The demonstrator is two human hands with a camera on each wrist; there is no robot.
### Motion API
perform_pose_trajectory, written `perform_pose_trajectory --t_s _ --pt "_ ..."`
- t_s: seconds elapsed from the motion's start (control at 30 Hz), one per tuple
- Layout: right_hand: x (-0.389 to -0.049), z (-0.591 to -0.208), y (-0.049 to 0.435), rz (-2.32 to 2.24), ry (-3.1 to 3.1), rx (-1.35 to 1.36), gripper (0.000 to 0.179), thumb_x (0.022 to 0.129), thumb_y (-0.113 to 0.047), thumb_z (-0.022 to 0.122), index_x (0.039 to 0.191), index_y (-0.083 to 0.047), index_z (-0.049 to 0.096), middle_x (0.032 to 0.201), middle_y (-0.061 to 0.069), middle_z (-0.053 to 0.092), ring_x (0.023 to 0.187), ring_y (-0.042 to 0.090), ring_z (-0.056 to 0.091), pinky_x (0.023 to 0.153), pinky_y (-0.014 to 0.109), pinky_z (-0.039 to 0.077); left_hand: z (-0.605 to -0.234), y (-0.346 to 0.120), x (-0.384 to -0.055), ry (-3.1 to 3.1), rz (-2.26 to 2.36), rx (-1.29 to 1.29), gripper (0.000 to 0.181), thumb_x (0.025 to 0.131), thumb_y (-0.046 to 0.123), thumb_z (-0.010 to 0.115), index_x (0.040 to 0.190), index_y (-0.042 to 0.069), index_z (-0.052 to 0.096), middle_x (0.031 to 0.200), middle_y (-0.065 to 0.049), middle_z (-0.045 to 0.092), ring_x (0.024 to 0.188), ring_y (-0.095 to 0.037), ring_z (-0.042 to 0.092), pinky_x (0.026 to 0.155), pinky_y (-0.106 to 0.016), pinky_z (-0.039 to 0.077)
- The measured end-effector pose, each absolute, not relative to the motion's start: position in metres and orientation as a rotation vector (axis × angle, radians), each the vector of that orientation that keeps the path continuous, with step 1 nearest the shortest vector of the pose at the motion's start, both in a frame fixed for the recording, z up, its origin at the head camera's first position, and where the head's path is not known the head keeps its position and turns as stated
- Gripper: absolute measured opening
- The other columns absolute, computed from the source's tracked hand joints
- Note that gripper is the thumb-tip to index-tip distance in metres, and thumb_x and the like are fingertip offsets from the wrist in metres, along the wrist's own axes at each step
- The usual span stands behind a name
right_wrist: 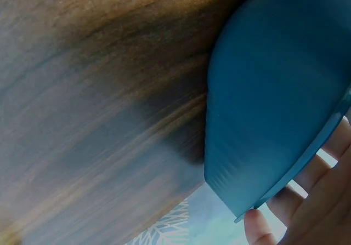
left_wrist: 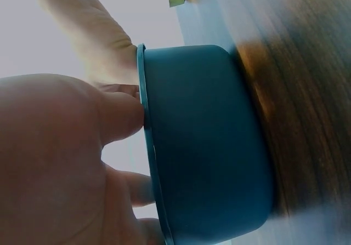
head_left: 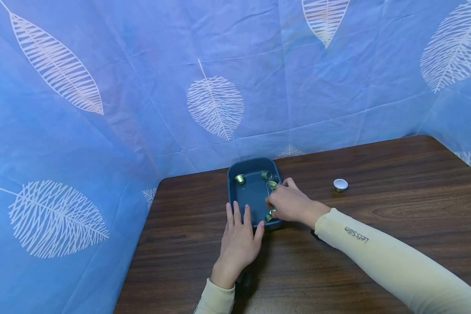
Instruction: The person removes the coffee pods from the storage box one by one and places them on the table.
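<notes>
A blue rectangular bin (head_left: 251,162) stands on the table with several small gold-green coffee capsules inside. One capsule (head_left: 240,179) lies near its left wall; the others, such as this capsule (head_left: 266,175), are along the right wall. My left hand (head_left: 239,242) rests at the near left rim, its fingers spread and nearly straight. The right hand (head_left: 292,203) reaches over the right wall among the capsules, fingers bent down inside. Its fingertips are hidden, so any hold on a capsule is unclear. In the right wrist view, these fingers (right_wrist: 285,204) lie over the bin's rim.
A lone capsule with a white lid (head_left: 340,185) stands on the dark wooden table (head_left: 392,196), right of the bin. Behind the table hangs a blue cloth (head_left: 153,87) with white leaf prints, close to the bin's far end.
</notes>
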State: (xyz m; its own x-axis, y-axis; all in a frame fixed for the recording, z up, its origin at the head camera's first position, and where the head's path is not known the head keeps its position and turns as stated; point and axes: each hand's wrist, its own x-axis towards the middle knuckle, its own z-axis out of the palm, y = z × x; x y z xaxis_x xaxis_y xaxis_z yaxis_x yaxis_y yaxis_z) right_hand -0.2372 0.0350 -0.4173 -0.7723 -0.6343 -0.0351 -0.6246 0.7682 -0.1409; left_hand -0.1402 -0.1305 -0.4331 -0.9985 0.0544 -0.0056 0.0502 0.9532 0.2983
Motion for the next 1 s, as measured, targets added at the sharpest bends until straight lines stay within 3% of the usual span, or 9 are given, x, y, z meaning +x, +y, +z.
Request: perform_pose_trajectory --t_s 0.2,0.4,0.63,0.83,1.0 --pt "-0.2358 -0.4161 0.034 -0.189 2.875 -1.003 0.008 0.083 -0.02 0.074 0.089 -0.025 0.076 0.077 -0.011 0.069 0.091 0.02 0.06 0.098 0.059 0.029 -0.4324 -0.1292 -0.1401 3.081 0.484 0.077 0.07 0.099 0.054 0.04 0.152 0.009 0.031 0.162 -0.02 0.009 0.149 -0.034 -0.007 0.113 -0.053 0.03" --pt "-0.2333 -0.419 0.0318 -0.097 2.953 -1.126 0.016 0.083 -0.016 0.074 0.096 -0.024 0.077 0.086 -0.007 0.074 0.107 0.027 0.06 0.103 0.06 0.028 -0.432 -0.1283 -0.1395 3.078 0.473 0.087 0.07 0.099 0.054 0.04 0.153 0.009 0.03 0.162 -0.02 0.008 0.149 -0.034 -0.008 0.112 -0.053 0.031" --pt "-0.2329 -0.419 0.0328 -0.056 3.032 -1.193 0.018 0.08 -0.021 0.077 0.098 -0.023 0.077 0.084 -0.007 0.073 0.098 0.021 0.06 0.101 0.055 0.032 -0.4317 -0.129 -0.1388 3.086 0.481 0.091 0.07 0.099 0.053 0.041 0.152 0.009 0.03 0.162 -0.02 0.009 0.149 -0.035 -0.007 0.112 -0.054 0.031" --pt "-0.2331 -0.4195 0.0338 -0.071 3.051 -1.204 0.018 0.081 -0.022 0.077 0.099 -0.022 0.076 0.082 -0.007 0.07 0.087 0.017 0.06 0.084 0.044 0.038 -0.4323 -0.1296 -0.1388 3.092 0.479 0.095 0.071 0.099 0.055 0.039 0.152 0.009 0.03 0.162 -0.02 0.009 0.149 -0.035 -0.007 0.113 -0.053 0.03" --pt "-0.2327 -0.4184 0.0336 -0.061 3.056 -1.191 0.018 0.081 -0.025 0.077 0.098 -0.023 0.076 0.084 -0.006 0.068 0.08 0.014 0.06 0.071 0.037 0.037 -0.432 -0.1304 -0.1388 3.097 0.463 0.096 0.071 0.099 0.055 0.039 0.152 0.009 0.031 0.162 -0.02 0.01 0.149 -0.035 -0.006 0.112 -0.053 0.031"
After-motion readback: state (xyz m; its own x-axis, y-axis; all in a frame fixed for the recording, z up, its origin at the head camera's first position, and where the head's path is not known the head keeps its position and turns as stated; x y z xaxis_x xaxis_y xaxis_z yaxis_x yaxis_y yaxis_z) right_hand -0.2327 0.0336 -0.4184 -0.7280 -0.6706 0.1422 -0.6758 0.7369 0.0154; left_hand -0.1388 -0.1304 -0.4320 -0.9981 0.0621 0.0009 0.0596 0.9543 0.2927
